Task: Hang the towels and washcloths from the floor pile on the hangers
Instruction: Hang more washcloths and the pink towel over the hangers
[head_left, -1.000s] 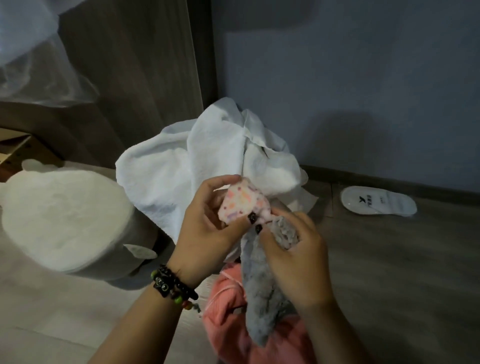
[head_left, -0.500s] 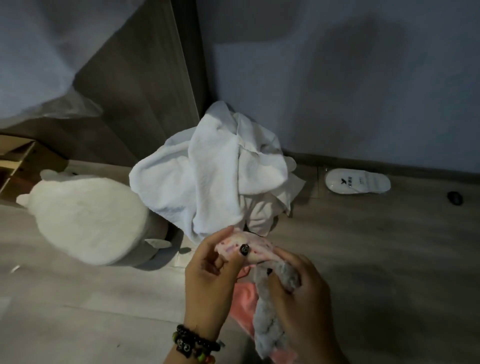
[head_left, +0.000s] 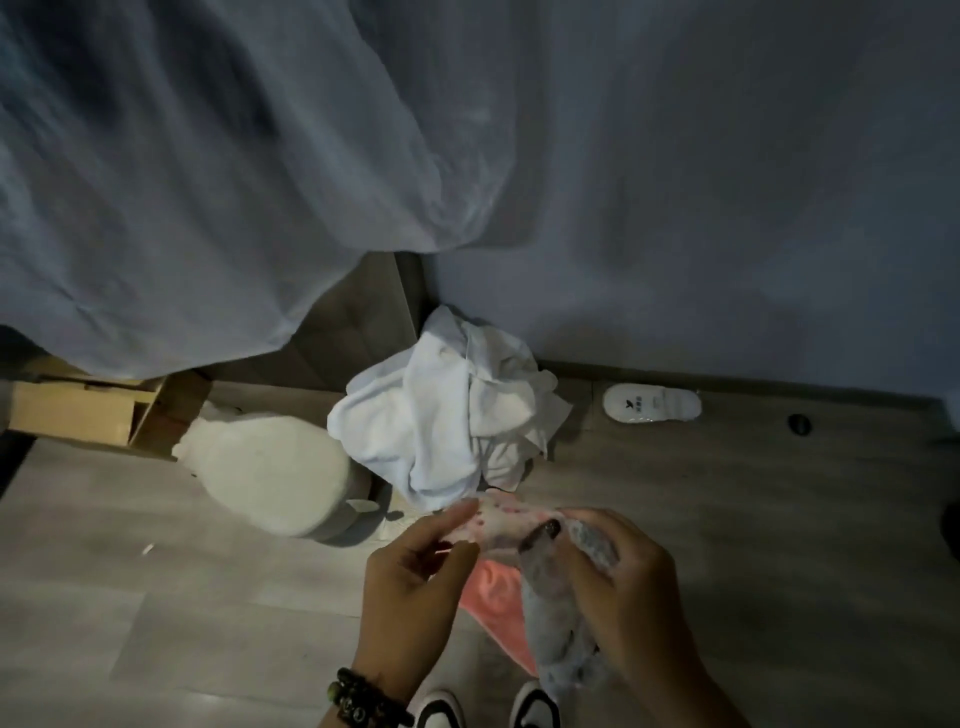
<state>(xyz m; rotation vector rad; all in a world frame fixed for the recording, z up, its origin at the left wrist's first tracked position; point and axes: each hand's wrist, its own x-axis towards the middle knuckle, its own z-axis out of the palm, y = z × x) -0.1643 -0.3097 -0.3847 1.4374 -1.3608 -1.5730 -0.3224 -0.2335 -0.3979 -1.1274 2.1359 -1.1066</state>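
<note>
A pile of white towels (head_left: 447, 410) lies on the floor against the wall corner. Below it, my left hand (head_left: 415, 587) and my right hand (head_left: 618, 582) together hold a small washcloth (head_left: 506, 525) with pink and orange dots, stretched between their fingertips. My right hand also grips a fluffy grey cloth (head_left: 556, 634) that hangs down from it. A pink towel (head_left: 493, 603) shows under and between my hands. No hanger is visible.
A large pale blue-grey sheet (head_left: 218, 171) hangs across the upper left. A white plush stool (head_left: 270, 473) stands left of the pile, with a cardboard box (head_left: 78, 410) behind. A white slipper (head_left: 652, 404) lies by the wall. My shoes (head_left: 488, 709) show at the bottom edge.
The view has pulled back and up, so the pile looks smaller and the hanging sheet fills the top. My hands have drawn the dotted washcloth wider apart.
</note>
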